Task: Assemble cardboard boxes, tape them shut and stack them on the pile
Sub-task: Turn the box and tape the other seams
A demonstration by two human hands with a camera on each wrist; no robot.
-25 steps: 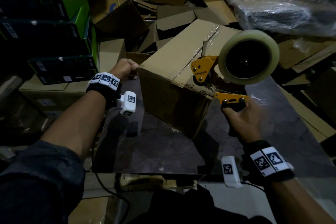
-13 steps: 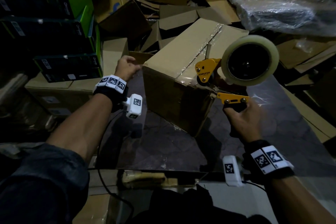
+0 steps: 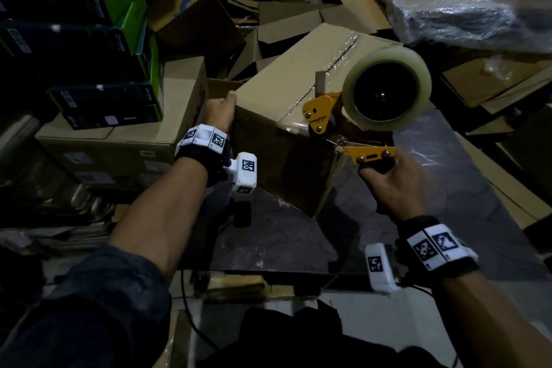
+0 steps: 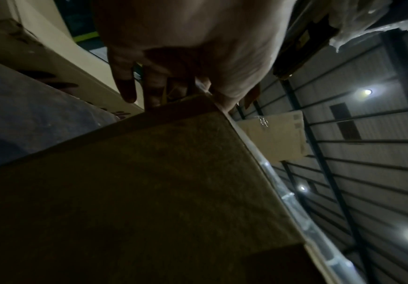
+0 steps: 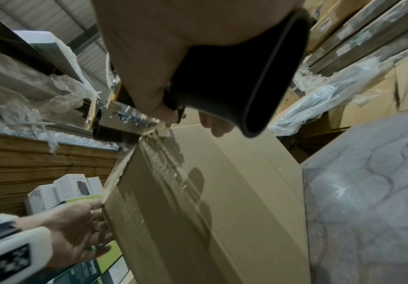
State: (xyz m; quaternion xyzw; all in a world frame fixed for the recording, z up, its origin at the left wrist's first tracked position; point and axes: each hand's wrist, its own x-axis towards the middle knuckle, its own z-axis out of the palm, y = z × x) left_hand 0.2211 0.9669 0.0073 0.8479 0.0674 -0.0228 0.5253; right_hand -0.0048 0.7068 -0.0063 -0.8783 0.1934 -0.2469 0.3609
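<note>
Head looks down; both wrists close, sharing the cardboard box (image 3: 277, 92).

the head view is dim and underexposed, brightest on the cardboard box (image 3: 286, 81)'s top, where clear tape glints. its near side lies in shadow. left of the box everything sinks into near black. the left wrist view is dark and grainy, with ceiling lamps (image 4: 367, 91) flaring. edges bend and smear with motion blur.
</note>
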